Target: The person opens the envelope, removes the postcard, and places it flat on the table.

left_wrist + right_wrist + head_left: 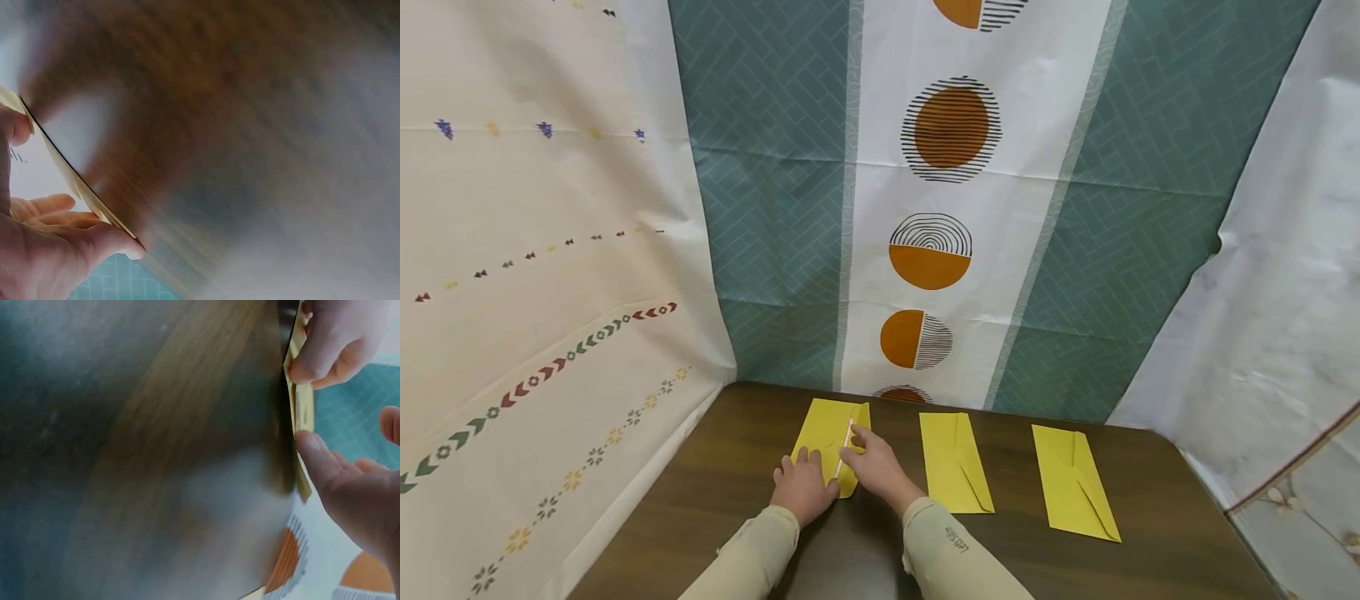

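A yellow envelope lies on the table's left part, a narrow white strip running lengthwise near its right side. My left hand rests on the near left of this envelope, fingers spread over the paper and thumb by the strip's near end. From the right, my right hand reaches over the flap, its fingertips at the strip. In the right wrist view, the thumb of the right hand touches the envelope's edge, with the left hand beyond it. The left wrist view catches the left hand along the envelope's thin edge.
Two more yellow envelopes lie to the right on the dark wooden table: a middle envelope and a far right envelope. A patterned curtain hangs behind the table, and a cream cloth hangs at the left.
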`<state>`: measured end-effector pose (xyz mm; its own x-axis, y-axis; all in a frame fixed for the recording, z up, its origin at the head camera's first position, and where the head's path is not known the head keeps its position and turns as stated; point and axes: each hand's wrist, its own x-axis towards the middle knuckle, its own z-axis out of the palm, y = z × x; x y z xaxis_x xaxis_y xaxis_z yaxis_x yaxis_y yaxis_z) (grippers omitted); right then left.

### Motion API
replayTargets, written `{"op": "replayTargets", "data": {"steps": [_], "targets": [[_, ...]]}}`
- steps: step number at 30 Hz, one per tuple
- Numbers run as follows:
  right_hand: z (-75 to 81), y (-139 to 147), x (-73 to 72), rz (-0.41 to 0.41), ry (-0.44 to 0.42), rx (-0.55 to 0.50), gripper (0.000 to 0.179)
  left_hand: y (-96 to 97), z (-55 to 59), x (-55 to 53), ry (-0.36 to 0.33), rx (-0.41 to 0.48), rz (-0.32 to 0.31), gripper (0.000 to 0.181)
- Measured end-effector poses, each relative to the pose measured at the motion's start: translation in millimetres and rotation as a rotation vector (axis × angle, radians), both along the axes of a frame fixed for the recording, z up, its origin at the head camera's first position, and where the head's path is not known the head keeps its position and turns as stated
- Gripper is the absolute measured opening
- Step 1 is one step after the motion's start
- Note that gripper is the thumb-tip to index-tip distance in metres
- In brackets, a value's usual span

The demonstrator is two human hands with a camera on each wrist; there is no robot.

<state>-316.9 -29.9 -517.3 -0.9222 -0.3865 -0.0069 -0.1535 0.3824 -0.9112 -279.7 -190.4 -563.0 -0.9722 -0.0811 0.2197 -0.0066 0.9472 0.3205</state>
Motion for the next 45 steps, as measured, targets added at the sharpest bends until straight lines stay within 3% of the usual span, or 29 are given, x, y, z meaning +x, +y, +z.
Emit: {"op": "replayTargets", "data": {"steps": [7, 15, 27, 38, 45], "targets": [[-5.9, 7, -8.5, -0.013, -0.319, -0.273, 0.068, -1.3, 1.4, -5.4, -0.039, 0.006, 0.021, 0.061], [-8.9, 8, -13.3, -0.034, -0.455, -0.386, 0.069, -0.2, 8.1, -4.7, -0.059, 0.085, 0.026, 0.058], [-13.4, -1, -14.7, -0.067, -0.498, -0.437, 0.062, -1.4, 8.1, -9.3, -0.095, 0.092, 0.043, 0.058], [-21.0, -14, -16.3, -0.126, -0.399, -0.325, 0.071, -0.9, 7.4, -9.7, -0.093, 0.109, 0.051, 0.057], [-24.7, -21, -15.4, -0.163, -0.384, -0.287, 0.068, -0.6, 6.4, -6.1, -0.097, 0.12, 0.045, 0.057]]}}
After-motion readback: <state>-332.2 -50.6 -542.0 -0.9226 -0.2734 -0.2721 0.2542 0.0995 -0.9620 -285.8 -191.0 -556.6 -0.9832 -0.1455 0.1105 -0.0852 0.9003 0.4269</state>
